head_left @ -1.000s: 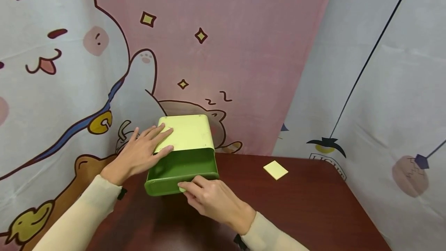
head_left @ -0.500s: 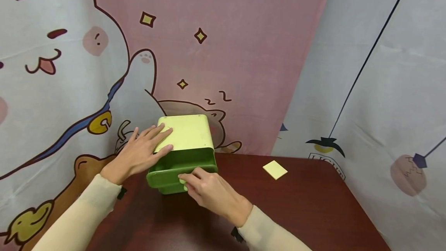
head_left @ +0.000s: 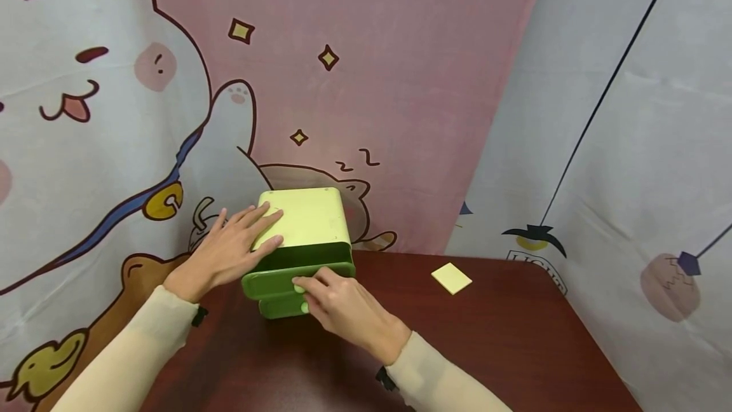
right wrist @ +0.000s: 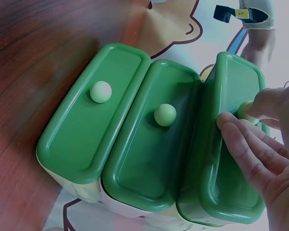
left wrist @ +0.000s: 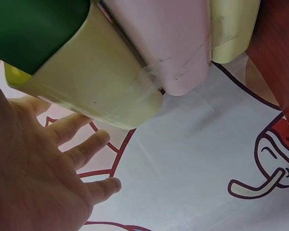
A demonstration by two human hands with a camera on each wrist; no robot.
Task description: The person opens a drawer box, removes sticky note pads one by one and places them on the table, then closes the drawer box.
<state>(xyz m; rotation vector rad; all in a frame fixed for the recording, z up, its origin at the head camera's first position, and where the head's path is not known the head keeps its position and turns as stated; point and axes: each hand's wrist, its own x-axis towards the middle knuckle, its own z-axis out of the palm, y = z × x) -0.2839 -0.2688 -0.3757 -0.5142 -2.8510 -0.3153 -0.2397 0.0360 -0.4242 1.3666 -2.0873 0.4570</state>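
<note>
A small drawer cabinet (head_left: 303, 216) with a pale yellow top stands on the table. Its green top drawer (head_left: 269, 282) sticks partly out, leaving a dark gap under the top edge. My right hand (head_left: 345, 310) pinches the round light-green knob (right wrist: 246, 113) of that drawer between thumb and fingers. With its fingers spread and straight, my left hand (head_left: 225, 253) rests on the left edge of the cabinet's top. In the right wrist view, the middle drawer (right wrist: 151, 149) and the bottom drawer (right wrist: 89, 130) sit flush, each with its own knob.
To the right on the dark red-brown table (head_left: 503, 336) lies a pale yellow square pad (head_left: 452, 278). Behind the cabinet hangs a pink and white cloth (head_left: 412, 81) with cartoon prints, close to the table's back edge.
The top drawer has slid back into the cabinet, narrowing its opening and uncovering the drawer below. My right hand has moved forward with the knob; my left hand has stayed in place.
</note>
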